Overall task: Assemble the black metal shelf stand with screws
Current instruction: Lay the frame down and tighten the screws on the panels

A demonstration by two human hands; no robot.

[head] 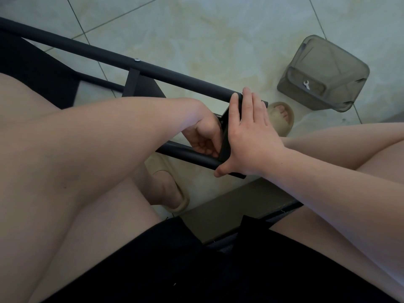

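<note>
The black metal frame [175,75] is lying across the lap, running from 10 o'clock to centre. The left hand [205,138] is curling against its end bracket [224,147]; I cannot tell its grip. The right hand [251,136] is pressing that bracket with straight fingers. A grey container [323,73] is sitting at 2 o'clock

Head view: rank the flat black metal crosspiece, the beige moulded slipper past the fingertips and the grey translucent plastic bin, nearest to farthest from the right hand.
1. Flat black metal crosspiece: touching the right hand, on its left.
2. Beige moulded slipper: just beyond the hand, to its right.
3. Grey translucent plastic bin: farthest, upper right.
</note>
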